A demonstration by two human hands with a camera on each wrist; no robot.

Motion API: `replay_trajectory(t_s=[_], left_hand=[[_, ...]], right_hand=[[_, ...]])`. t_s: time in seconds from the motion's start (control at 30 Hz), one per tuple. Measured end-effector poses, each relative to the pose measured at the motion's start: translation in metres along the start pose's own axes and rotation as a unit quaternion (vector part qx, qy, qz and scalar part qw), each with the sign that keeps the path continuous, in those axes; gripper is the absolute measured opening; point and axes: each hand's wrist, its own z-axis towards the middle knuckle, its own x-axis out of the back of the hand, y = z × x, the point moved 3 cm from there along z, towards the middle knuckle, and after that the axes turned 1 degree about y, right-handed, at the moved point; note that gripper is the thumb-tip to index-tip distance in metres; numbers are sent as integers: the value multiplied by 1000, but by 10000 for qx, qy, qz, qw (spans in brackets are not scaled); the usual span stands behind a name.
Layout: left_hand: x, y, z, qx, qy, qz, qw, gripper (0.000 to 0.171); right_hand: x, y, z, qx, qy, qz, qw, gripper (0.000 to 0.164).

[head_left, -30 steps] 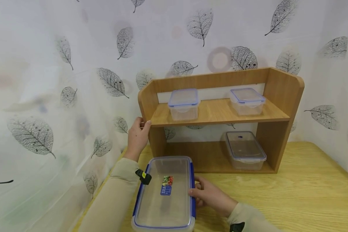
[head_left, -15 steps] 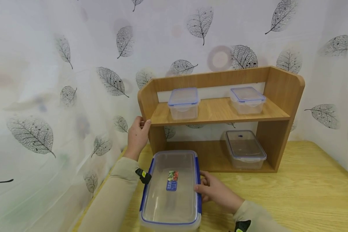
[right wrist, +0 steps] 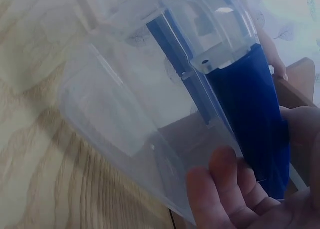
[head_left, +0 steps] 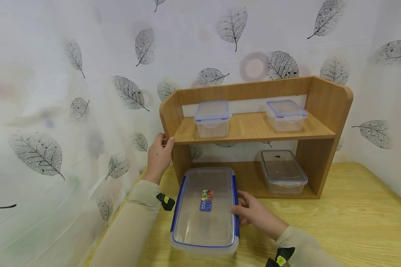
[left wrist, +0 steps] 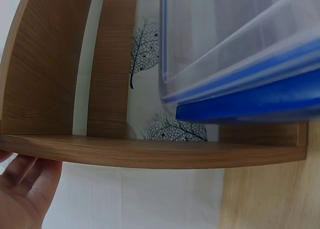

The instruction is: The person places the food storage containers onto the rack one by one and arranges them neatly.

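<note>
A large clear plastic food container point(head_left: 205, 226) with blue side clips is in front of the wooden shelf point(head_left: 220, 140), its far end overlapping the lower level in the head view. My right hand point(head_left: 258, 215) grips its right edge, thumb on the lid rim and fingers under it. In the right wrist view, the fingers point(right wrist: 222, 176) press against the clear wall below a blue clip point(right wrist: 250, 104). My left hand point(head_left: 158, 157) holds the front edge of the shelf's left side panel. The left wrist view shows its fingers point(left wrist: 42, 181) curled at that panel's edge.
Two small lidded containers, a left one point(head_left: 212, 118) and a right one point(head_left: 286, 115), stand on the upper shelf. A flat lidded container point(head_left: 283, 172) sits at the lower right. The wooden table point(head_left: 364, 222) stretches right; a leaf-patterned curtain point(head_left: 97, 74) hangs behind and left.
My right hand has moved the large container forward and to the right, nearer the shelf's lower opening. The left hand has stayed on the side panel.
</note>
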Motion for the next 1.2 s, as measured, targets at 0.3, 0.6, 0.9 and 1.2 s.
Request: replay_trajectory(t_s=[0.3,0.6,0.9,1.2], left_hand=[[0,0,0,53,-62,-18,10000,42],[1,-1,0,14,-49,-7,10000,43],[1,3,1,-44,-54,21,10000,42],[2,1,0,-62,-82,14,9999,43]], right_hand=[[7,10,6,19,-48,-39,10000,81],[10,7,3,220,840,-1739,9809,77],[0,-18,-15,1522,1050,-4101,8931,63],[-29,-28,-32,2981,214,-5261,7962,58]])
